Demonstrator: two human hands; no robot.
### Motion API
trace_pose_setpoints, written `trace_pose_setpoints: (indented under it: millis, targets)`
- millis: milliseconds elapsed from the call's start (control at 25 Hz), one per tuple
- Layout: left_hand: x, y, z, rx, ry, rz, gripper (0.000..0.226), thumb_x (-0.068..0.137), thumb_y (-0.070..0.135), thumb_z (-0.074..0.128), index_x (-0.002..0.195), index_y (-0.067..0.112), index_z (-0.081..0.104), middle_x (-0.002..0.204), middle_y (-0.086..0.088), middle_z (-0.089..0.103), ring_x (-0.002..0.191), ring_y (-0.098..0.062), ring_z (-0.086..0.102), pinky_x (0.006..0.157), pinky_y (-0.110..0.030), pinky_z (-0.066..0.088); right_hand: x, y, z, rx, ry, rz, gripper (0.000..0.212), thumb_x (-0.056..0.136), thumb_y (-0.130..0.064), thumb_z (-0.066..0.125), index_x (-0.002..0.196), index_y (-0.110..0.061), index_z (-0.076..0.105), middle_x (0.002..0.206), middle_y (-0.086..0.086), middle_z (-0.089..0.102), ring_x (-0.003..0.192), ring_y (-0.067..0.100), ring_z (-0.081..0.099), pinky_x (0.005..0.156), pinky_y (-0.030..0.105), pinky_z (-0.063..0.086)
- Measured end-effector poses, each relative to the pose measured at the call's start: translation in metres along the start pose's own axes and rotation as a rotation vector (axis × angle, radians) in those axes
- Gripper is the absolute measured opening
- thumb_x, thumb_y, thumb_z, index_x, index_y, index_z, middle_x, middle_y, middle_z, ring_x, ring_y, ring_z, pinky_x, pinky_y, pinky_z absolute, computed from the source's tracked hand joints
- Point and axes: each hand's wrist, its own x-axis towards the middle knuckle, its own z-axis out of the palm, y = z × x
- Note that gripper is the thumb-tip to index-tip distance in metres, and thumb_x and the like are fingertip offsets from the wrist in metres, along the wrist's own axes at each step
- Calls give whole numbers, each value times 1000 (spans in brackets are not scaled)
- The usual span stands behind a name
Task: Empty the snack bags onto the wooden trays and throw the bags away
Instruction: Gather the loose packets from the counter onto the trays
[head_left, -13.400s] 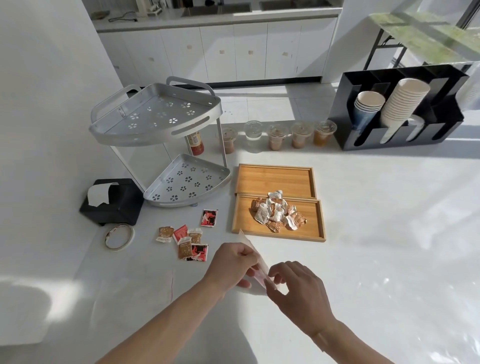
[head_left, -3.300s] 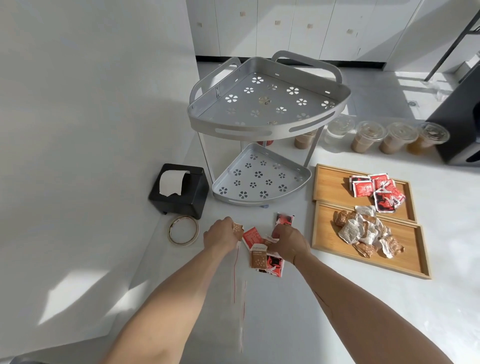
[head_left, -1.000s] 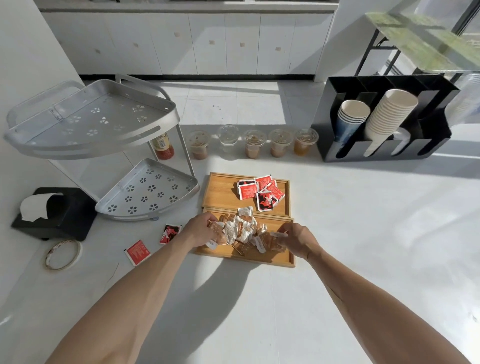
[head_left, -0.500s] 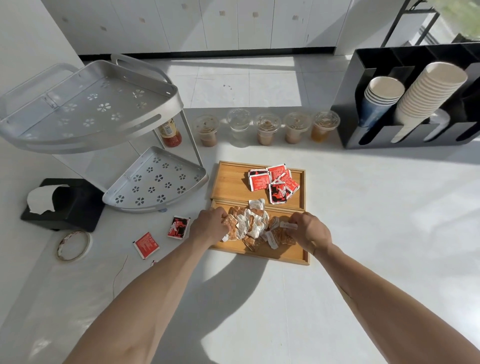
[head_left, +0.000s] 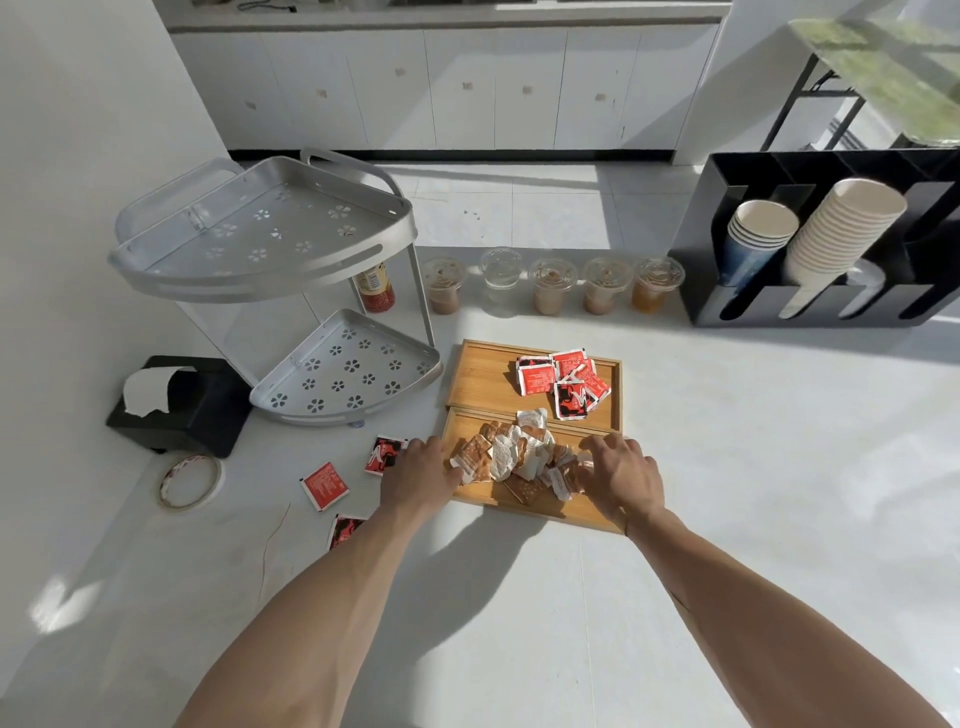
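Two wooden trays lie side by side in the middle of the white counter. The far tray (head_left: 478, 374) holds a small heap of red packets (head_left: 563, 382). The near tray (head_left: 519, 506) holds a pile of brown and white packets (head_left: 511, 454). My left hand (head_left: 421, 480) rests at the pile's left edge, fingertips against a brown packet. My right hand (head_left: 621, 475) lies on the pile's right edge with fingers spread. Three red packets (head_left: 324, 486) lie loose on the counter left of the trays.
A silver two-tier corner rack (head_left: 270, 249) stands at the left, with a black tissue box (head_left: 176, 405) and a tape roll (head_left: 189, 480) in front. Several lidded drink cups (head_left: 550, 286) line the counter's far edge. A black cup holder (head_left: 831, 249) stands far right.
Both hands carried brown packets from the counter's left to the near tray. In the last half second they stay at the pile's two sides; the right fingers have spread.
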Motion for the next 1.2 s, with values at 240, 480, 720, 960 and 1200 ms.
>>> trace_pose_setpoints:
  millis: [240,480,720,960,1200]
  targets:
    - [-22,-63,-29,22,-153,10,41,85,43,61,120,22,58,124,-3,60,112,-20,58,92,-39,49,-15,-53,-2,-58,-57,-195,34,95,-44,48,121,-29,64,128,-3,65,121,22,53,97,41,41]
    - [-41,-128,-59,162,-281,-54,43,80,40,66,121,28,59,126,5,60,113,-17,58,93,-36,47,-16,-121,10,-177,-147,-398,36,95,-42,51,126,-27,62,128,-2,65,122,22,54,98,38,41]
    - [-45,-151,-64,236,-280,6,48,79,37,68,126,32,58,128,2,61,118,-19,54,97,-38,43,-5,-177,30,-298,-227,-468,34,94,-41,51,120,-21,64,120,3,67,116,25,58,96,40,46]
    - [-34,-150,-48,296,-246,133,49,83,43,67,128,27,58,130,-1,58,124,-23,47,99,-41,36,15,-212,41,-364,-228,-486,37,95,-43,53,127,-25,59,123,1,64,120,24,53,97,42,43]
    - [-24,-150,-32,257,-223,201,56,80,46,69,129,25,54,131,-1,54,124,-21,47,98,-40,38,43,-225,52,-391,-245,-589,60,96,-35,56,149,-39,28,148,3,41,128,27,44,99,41,43]
